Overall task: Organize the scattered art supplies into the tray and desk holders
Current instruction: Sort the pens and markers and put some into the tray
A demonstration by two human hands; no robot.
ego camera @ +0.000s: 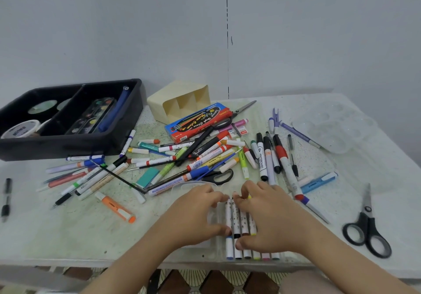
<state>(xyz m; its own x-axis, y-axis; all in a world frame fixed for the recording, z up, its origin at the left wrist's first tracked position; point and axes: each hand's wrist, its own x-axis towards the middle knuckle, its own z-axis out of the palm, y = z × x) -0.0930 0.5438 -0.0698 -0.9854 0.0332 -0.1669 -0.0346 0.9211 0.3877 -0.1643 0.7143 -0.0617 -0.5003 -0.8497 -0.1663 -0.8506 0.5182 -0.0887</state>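
Both hands [198,216] [273,216] curled round markers [237,222]

One head-worn wide camera looks forward and down, close over the table [68,236]

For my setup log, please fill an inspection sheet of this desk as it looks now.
Surface: pale table, stained green.
Job's things: black tray partly filled; cream holder lying on its side; marker case at the front edge.
Clutter: pen pile loose in the middle; scissors at right.
Hands: left hand and right hand both grip the marker case.
Cables: nothing seen.
Surroundings: plain wall.
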